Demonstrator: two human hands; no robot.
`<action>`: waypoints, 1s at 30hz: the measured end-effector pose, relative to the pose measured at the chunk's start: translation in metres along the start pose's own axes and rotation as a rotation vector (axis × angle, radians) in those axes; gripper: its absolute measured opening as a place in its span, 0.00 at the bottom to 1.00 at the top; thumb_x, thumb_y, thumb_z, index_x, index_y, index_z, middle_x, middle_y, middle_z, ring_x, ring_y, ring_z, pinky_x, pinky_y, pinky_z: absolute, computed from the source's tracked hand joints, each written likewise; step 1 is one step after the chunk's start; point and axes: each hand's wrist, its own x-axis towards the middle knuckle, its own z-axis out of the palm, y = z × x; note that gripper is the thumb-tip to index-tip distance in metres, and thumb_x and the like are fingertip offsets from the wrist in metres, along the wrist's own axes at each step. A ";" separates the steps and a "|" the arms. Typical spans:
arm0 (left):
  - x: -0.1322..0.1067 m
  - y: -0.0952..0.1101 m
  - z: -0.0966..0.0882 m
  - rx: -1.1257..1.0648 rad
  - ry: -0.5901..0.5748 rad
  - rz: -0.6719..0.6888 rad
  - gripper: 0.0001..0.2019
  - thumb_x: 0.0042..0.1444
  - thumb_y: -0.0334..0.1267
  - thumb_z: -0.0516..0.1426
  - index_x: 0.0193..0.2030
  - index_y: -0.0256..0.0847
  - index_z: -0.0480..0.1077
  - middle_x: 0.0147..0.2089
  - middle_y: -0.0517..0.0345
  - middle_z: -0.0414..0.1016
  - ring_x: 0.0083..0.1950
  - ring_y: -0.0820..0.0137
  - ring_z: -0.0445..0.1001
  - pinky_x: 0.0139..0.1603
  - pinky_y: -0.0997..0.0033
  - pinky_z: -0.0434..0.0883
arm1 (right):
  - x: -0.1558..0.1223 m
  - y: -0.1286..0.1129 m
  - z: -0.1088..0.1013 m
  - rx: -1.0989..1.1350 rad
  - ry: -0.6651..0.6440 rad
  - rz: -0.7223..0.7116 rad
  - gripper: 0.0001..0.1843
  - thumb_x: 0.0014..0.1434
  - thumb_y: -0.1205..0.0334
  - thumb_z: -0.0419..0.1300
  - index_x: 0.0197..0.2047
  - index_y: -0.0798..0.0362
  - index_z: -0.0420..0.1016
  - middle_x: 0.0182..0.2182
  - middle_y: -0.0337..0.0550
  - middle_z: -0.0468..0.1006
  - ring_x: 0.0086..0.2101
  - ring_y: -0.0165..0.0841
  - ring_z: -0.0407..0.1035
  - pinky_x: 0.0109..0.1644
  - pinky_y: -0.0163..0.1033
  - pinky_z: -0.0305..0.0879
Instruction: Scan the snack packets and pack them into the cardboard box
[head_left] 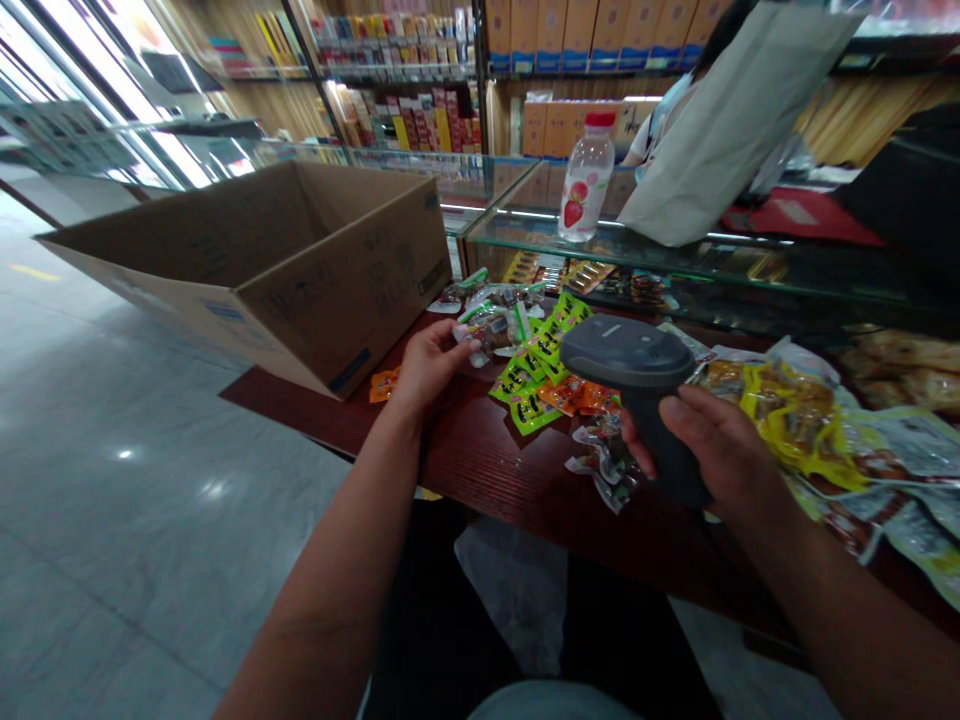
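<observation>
My right hand (724, 450) is wrapped round the grip of a dark grey barcode scanner (628, 352), its head pointing left over the table. At the left, my left hand (431, 365) pinches the edge of a clear snack packet (491, 330) with a green strip along its top. Between the hands lie bright green snack packets (536, 370) and orange packets (577, 395). Below the scanner rest small clear vacuum packs (604, 460), partly hidden by my right fingers. Another orange packet (384, 385) sits beside my left wrist.
A big open cardboard box (352, 285) stands on the table's left end. Yellow and clear food bags (802, 420) are heaped at the right. Behind, a glass counter (510, 215) carries a red-capped bottle (587, 180) and a pale paper bag (739, 125); a person (664, 110) is partly hidden behind it.
</observation>
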 end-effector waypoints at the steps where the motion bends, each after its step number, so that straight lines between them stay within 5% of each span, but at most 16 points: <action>1: 0.000 0.002 0.000 -0.025 0.013 -0.008 0.17 0.45 0.47 0.68 0.33 0.40 0.69 0.32 0.59 0.75 0.33 0.68 0.74 0.39 0.68 0.72 | 0.000 0.000 -0.001 0.015 0.001 -0.005 0.17 0.63 0.44 0.64 0.31 0.47 0.79 0.21 0.41 0.74 0.19 0.35 0.65 0.22 0.41 0.58; 6: -0.021 0.032 0.016 -0.098 0.047 -0.041 0.20 0.43 0.49 0.69 0.35 0.40 0.69 0.34 0.58 0.77 0.34 0.68 0.75 0.38 0.67 0.74 | 0.004 -0.004 -0.015 0.091 0.065 -0.052 0.17 0.62 0.42 0.63 0.33 0.47 0.79 0.23 0.42 0.75 0.19 0.35 0.64 0.22 0.41 0.58; 12: -0.087 0.063 0.089 -0.218 -0.290 -0.253 0.16 0.48 0.45 0.67 0.35 0.43 0.66 0.31 0.59 0.76 0.29 0.69 0.74 0.30 0.69 0.72 | 0.003 -0.026 -0.029 0.202 0.180 -0.205 0.21 0.56 0.39 0.68 0.44 0.45 0.80 0.27 0.41 0.77 0.17 0.32 0.61 0.17 0.38 0.52; 16: -0.104 0.061 0.141 -0.019 -0.242 -0.184 0.11 0.51 0.38 0.65 0.34 0.44 0.65 0.30 0.58 0.73 0.30 0.68 0.73 0.29 0.69 0.66 | 0.001 -0.032 -0.029 0.199 0.176 -0.242 0.19 0.59 0.40 0.66 0.43 0.46 0.81 0.28 0.42 0.77 0.18 0.32 0.62 0.18 0.38 0.52; 20: -0.108 0.066 0.165 0.321 -0.221 -0.108 0.09 0.53 0.34 0.64 0.36 0.45 0.66 0.33 0.54 0.74 0.35 0.63 0.73 0.35 0.64 0.65 | 0.001 -0.030 -0.027 0.229 0.177 -0.198 0.21 0.55 0.39 0.69 0.43 0.47 0.82 0.27 0.41 0.76 0.17 0.31 0.62 0.18 0.38 0.52; 25: -0.087 0.080 0.138 0.491 -0.183 0.067 0.07 0.60 0.42 0.62 0.34 0.43 0.71 0.44 0.44 0.76 0.44 0.57 0.72 0.44 0.58 0.66 | 0.002 -0.027 -0.026 0.249 0.163 -0.201 0.19 0.57 0.41 0.68 0.42 0.46 0.82 0.27 0.41 0.77 0.17 0.31 0.62 0.18 0.38 0.53; 30: 0.011 0.055 0.056 0.914 0.054 0.001 0.07 0.62 0.35 0.57 0.34 0.38 0.75 0.43 0.39 0.76 0.48 0.49 0.75 0.51 0.54 0.67 | 0.004 -0.021 -0.026 0.297 0.167 -0.173 0.18 0.56 0.42 0.69 0.41 0.47 0.82 0.28 0.41 0.79 0.17 0.31 0.65 0.17 0.36 0.56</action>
